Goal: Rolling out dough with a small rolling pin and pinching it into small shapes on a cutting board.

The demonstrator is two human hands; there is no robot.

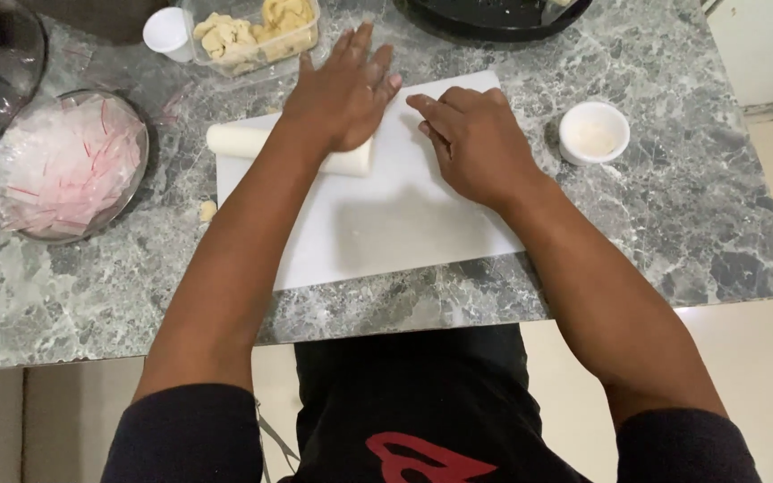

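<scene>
A white cutting board [386, 224] lies on the grey marble counter [673, 197]. Across its far left part rests a pale roll of dough [239, 140]. My left hand [342, 85] presses flat on the roll's right end, fingers spread and pointing away from me. My right hand [476, 139] rests on the board just right of the roll, fingers curled with the fingertips touching the board near the roll's end; it holds nothing that I can see.
A small white bowl [593, 132] stands right of the board. A clear tub of dough pieces [252, 36] and a white cup [167, 31] sit at the back. A glass bowl of pink-striped wrappers [69, 165] is at left, a dark tray [494, 18] at back right.
</scene>
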